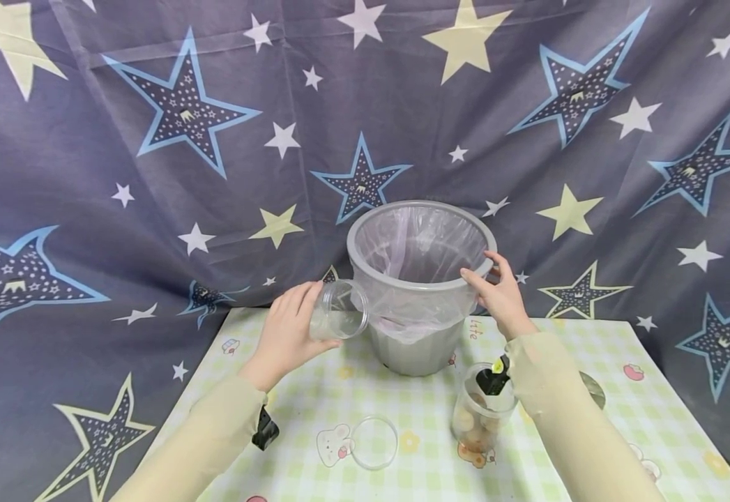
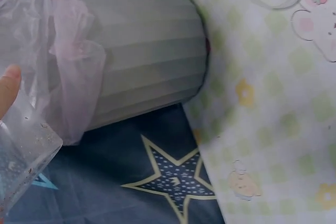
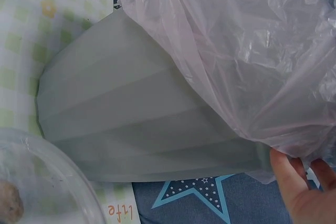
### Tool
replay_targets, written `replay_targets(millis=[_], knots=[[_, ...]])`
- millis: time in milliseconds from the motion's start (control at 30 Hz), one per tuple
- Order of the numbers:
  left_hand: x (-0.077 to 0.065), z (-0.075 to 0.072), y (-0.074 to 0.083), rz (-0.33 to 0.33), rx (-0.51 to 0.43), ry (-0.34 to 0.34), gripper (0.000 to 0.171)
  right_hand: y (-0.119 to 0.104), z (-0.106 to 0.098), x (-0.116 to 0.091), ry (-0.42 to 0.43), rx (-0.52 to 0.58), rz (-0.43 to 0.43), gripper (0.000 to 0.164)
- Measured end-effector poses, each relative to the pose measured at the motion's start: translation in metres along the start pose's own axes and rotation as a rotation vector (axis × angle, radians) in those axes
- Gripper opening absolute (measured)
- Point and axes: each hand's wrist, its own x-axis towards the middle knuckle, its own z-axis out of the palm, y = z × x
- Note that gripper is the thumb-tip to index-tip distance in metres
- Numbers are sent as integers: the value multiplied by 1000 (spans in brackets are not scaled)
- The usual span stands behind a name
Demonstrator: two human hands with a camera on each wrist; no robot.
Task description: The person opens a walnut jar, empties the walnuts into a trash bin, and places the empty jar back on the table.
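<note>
My left hand (image 1: pixel 289 335) holds a clear plastic jar (image 1: pixel 339 310) on its side, mouth turned toward the bin. Small crumbs cling inside the jar (image 2: pixel 26 150) in the left wrist view. A grey trash bin (image 1: pixel 417 352) stands upright at the back of the table, lined with a thin pinkish plastic bag (image 3: pixel 252 51) folded over its rim. With thumb and fingers, my right hand (image 1: pixel 499 293) grips the right side of that rim. The jar is beside the bin's left side, below the rim.
A second clear jar (image 1: pixel 477 418) with brownish round pieces stands under my right forearm. A clear round lid or ring (image 1: pixel 374 417) lies on the checked tablecloth (image 1: pixel 302 446). Behind my right sleeve, a dark greenish round item (image 1: pixel 594 390) is partly hidden. A star-patterned curtain (image 1: pixel 402 104) hangs behind.
</note>
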Motion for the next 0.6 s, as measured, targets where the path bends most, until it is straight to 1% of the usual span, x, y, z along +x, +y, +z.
replay_targets(millis=[133, 233, 400, 500, 600], knots=[[-11, 2, -2, -39, -6, -11, 108, 0, 0, 0, 3, 3, -3, 76], [-20, 3, -2, -96, -12, -38, 108, -1, 1, -1, 1, 1, -1, 76], [-35, 9, 1, -214, -17, -100, 108, -1, 1, -2, 6, 4, 5, 75], [-45, 14, 2, -262, -21, -121, 106, -1, 1, -1, 7, 6, 9, 76], [-55, 21, 1, -294, -36, -123, 105, -1, 1, -1, 2, 2, 11, 77]])
